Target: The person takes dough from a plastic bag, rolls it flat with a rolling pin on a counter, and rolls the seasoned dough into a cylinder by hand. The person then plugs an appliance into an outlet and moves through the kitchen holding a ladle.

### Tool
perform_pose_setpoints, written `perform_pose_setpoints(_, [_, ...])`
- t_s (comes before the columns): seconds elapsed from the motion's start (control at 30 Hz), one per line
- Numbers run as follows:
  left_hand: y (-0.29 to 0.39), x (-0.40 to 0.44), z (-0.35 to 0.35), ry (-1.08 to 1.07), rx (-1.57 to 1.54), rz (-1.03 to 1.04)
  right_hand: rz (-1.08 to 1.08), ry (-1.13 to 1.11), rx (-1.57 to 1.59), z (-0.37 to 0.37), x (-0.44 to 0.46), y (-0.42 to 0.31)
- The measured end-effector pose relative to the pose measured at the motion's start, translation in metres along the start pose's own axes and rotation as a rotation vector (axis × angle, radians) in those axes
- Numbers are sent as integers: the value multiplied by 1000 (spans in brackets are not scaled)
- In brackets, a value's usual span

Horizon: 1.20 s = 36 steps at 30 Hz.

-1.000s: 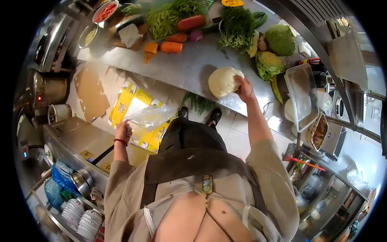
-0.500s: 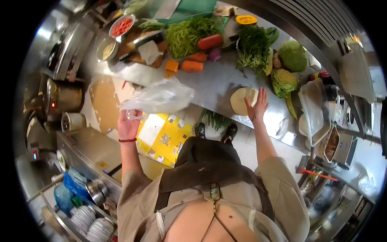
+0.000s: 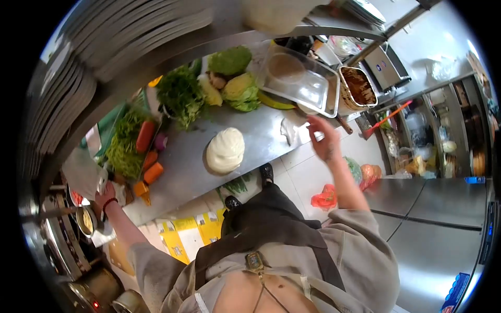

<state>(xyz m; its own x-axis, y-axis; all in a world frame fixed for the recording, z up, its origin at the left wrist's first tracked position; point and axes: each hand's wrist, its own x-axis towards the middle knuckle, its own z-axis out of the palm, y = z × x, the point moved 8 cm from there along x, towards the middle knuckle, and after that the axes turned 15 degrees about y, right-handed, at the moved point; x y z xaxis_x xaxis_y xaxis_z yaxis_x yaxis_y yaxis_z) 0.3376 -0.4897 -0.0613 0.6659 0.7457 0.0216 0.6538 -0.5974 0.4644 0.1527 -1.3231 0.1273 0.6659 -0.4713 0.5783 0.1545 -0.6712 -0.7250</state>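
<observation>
Head view: dough (image 3: 226, 150) on the counter (image 3: 182, 168)

Whole and uncovered, it sits near the front edge, closer to the person than the cabbage (image 3: 241, 95). The left hand (image 3: 106, 194) grips a bag (image 3: 83, 175) at far left; carrots (image 3: 153, 172) lie between it and the dough. The right hand (image 3: 325, 142), empty, fingers loosely curled, hangs near the tray (image 3: 314, 94).

There are 1 dough mound (image 3: 225, 150), 2 shoes (image 3: 266, 173), 2 carrot pieces (image 3: 153, 172).
</observation>
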Motion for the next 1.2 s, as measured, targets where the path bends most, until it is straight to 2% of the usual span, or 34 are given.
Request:
perform_pose_setpoints(0.07, [11,-3,8,10,-81,-55,-113,-6,-198,-40,49,6])
perform_pose_setpoints(0.13, [14,-14,14,10,-239,-154,-99,49,-214,-71,98,36])
perform_pose_setpoints(0.2, [23,-38,20,0,-451,-280,-15,76,-373,-94,139,58])
perform_pose_setpoints(0.27, [28,-67,31,-12,-662,-412,14,116,-403,-110,177,121])
perform_pose_setpoints(0.3, [31,-84,36,-16,-745,-473,27,54,-424,-107,197,145])
perform_pose_setpoints(0.37, [36,-121,48,-17,-869,-569,29,-86,-465,-92,238,191])
perform_pose_setpoints(0.4, [39,-143,57,-28,-908,-616,102,-130,-399,-81,257,214])
perform_pose_setpoints(0.47, [43,-188,74,-54,-955,-696,-85,-240,-578,-50,295,272])
perform_pose_setpoints(0.53, [43,-233,96,-86,-976,-775,-198,-445,-642,-8,319,312])
perform_pose_setpoints(0.57, [40,-257,108,-114,-978,-816,198,-443,-393,9,324,368])
perform_pose_setpoints(0.6, [36,-280,123,-154,-970,-855,49,-533,-561,26,326,364])
perform_pose_setpoints(0.67, [31,-333,154,-275,-931,-913,-14,-719,-840,70,326,423])
perform_pose_setpoints(0.7, [27,-359,172,-429,-839,-897,-110,-712,-829,85,327,430])
perform_pose_setpoints(0.73, [-7,-367,217,-644,-859,-855,-191,-640,-874,91,331,403])
perform_pose_setpoints(0.8, [68,-426,192,-535,-686,-701,-203,-716,-555,89,326,333])
perform_pose_setpoints(0.83, [94,-439,188,-485,-651,-720,-171,-858,-641,85,323,321])
perform_pose_setpoints(0.87, [109,-446,191,-462,-723,-790,-287,-843,-713,80,315,298])
perform_pose_setpoints(0.97, [127,-452,207,-402,-722,-751,-188,-789,-518,21,284,162])
perform_pose_setpoints(1.0, [130,-453,207,-357,-691,-731,-69,-790,-425,6,267,123])
perform_pose_setpoints(1.07, [140,-454,201,-321,-675,-694,130,-989,-165,-4,206,61])
perform_pose_setpoints(1.1, [148,-455,197,-330,-695,-674,209,-962,370,-1,172,22])
perform_pose_setpoints(1.13, [151,-457,192,-345,-715,-651,122,-1127,426,23,140,-13])
perform_pose_setpoints(1.2, [149,-460,190,-425,-753,-643,268,-1236,373,86,51,-3])
